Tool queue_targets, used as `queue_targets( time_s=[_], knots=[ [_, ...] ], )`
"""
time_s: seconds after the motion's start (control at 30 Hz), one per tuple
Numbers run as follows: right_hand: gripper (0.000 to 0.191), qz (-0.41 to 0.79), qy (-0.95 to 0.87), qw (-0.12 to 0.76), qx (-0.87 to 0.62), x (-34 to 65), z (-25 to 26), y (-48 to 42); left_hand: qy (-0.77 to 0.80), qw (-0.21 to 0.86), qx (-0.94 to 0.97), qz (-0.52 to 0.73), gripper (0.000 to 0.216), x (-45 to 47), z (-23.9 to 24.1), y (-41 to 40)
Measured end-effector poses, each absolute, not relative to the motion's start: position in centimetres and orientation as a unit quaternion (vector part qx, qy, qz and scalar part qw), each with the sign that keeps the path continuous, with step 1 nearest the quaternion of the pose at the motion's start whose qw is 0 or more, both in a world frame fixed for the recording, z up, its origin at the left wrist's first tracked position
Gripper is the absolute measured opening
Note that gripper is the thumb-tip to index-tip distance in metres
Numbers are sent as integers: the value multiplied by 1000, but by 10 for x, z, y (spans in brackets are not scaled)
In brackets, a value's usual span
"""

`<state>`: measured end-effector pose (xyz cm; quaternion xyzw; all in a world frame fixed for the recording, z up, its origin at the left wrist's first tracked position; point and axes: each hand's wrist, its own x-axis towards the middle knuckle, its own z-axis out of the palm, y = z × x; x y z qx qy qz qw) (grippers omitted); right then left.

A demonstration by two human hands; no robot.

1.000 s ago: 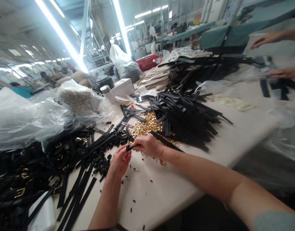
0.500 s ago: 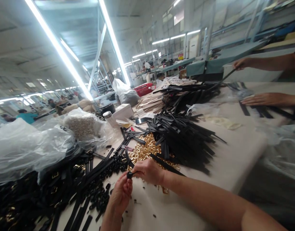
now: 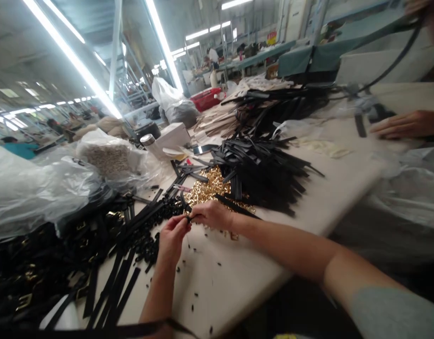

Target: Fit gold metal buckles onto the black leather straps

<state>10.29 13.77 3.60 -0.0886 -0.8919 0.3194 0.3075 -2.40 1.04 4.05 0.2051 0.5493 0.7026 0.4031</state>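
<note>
Both hands meet just above the counter [image 3: 259,263]. The left hand [image 3: 172,238] and right hand [image 3: 212,215] pinch a small black loop [image 3: 187,218] between closed fingers, kept close to the supplies. A heap of gold buckles [image 3: 211,186] lies just behind, black loops [image 3: 149,235] to the left, black straps [image 3: 262,169] beyond. A co-worker's hand [image 3: 402,125] rests well apart.
</note>
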Motion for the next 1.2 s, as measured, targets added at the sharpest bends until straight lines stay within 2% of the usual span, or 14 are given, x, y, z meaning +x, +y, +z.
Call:
queue_targets(
  time_s=[0.17, 0.23, 0.33, 0.43, 0.73, 1.2],
  knots=[
    [9, 478, -835, 258, -86, 102, 39, 136, 548, 412, 186, 704, 39, -27, 41, 12],
    [22, 510, -820, 239, -97, 103, 43, 134, 555, 405, 192, 701, 38, -28, 41, 11],
    [52, 558, -798, 198, -109, 104, 49, 132, 566, 382, 211, 700, 39, -27, 43, 10],
    [64, 588, -784, 161, -114, 105, 51, 131, 579, 360, 235, 693, 38, -26, 44, 9],
    [61, 630, -754, 158, -93, 104, 47, 136, 520, 436, 212, 703, 34, -30, 40, 8],
    [49, 524, -842, 100, -80, 108, 52, 136, 550, 444, 209, 676, 31, -30, 42, 8]
  ],
)
